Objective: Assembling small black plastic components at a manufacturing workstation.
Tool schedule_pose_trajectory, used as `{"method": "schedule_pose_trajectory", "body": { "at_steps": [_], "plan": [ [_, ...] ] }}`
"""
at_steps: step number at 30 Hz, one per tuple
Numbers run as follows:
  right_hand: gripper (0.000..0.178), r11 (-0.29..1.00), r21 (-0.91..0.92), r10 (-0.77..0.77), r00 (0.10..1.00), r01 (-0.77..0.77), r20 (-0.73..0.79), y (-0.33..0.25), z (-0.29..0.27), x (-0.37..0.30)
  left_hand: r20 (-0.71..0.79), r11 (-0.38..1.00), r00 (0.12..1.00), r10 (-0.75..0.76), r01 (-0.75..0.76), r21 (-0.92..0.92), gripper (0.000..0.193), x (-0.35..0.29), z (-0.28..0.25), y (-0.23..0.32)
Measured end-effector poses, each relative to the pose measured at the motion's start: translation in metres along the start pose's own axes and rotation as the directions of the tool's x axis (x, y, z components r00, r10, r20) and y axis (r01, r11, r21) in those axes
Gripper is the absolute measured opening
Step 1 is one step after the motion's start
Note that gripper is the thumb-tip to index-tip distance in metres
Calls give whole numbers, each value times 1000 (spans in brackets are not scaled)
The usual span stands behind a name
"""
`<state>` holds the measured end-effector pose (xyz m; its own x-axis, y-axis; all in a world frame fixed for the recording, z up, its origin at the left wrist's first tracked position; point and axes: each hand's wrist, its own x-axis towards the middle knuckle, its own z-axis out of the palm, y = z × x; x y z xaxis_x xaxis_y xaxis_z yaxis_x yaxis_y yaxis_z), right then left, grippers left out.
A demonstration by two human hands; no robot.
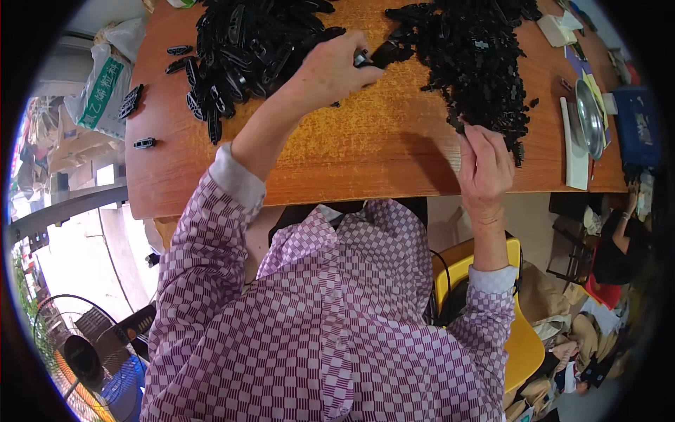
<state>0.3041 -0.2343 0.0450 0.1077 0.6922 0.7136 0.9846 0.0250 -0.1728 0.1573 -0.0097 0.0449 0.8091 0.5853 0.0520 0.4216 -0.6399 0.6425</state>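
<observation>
A: Quick, hands?
B: Left hand [334, 70] is curled around a dark piece [362, 58], shiny patch showing, rest hidden by fingers. It's at the right edge of the heap of long black parts [239, 53].
A: Right hand [486, 165]?
B: Fingertips pinching a small black piece [456, 125], just off the lower left side of the heap of small black bits [478, 67]. Exact shape: too small to tell.
A: So both gripping. Where are the heaps?
B: Both on the brown tabletop [302, 162], far side, one left, one right, worn yellowish patch between. One stray black part [145, 143] lies near the left edge.
A: Surroundings?
B: Round metal dish [589, 118], tilted, at the tabletop's right end; white plastic bag [98, 91] beyond the left edge; yellow chair [524, 344] below, right; fan [84, 359] lower left.
</observation>
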Motion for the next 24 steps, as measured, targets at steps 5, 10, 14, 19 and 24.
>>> {"method": "schedule_pose_trajectory", "body": {
  "at_steps": [5, 10, 14, 19, 24],
  "plan": [
    [20, 996, 40, -78, 994, 81, -77, -18, -9, -4, 284, 501, 957, -64, 277, -820, 43, -48, 2, 30],
    [21, 991, 81, -98, 992, 104, -84, -34, -7, -5, 331, 293, 939, -93, 344, -892, 38, -79, 23, 44],
    [21, 988, 136, -64, 995, 74, -76, -43, -4, -6, 392, 125, 916, -81, 400, -908, 42, -92, 22, 48],
    [19, 975, 221, 17, 999, -10, -31, -52, -1, -4, 428, 150, 903, 35, 419, -896, 47, -104, 14, 48],
    [16, 884, 423, 176, 980, -198, 90, -53, 4, -2, 434, 185, 900, 44, 419, -889, 50, -109, 19, 39]
  ]
}}
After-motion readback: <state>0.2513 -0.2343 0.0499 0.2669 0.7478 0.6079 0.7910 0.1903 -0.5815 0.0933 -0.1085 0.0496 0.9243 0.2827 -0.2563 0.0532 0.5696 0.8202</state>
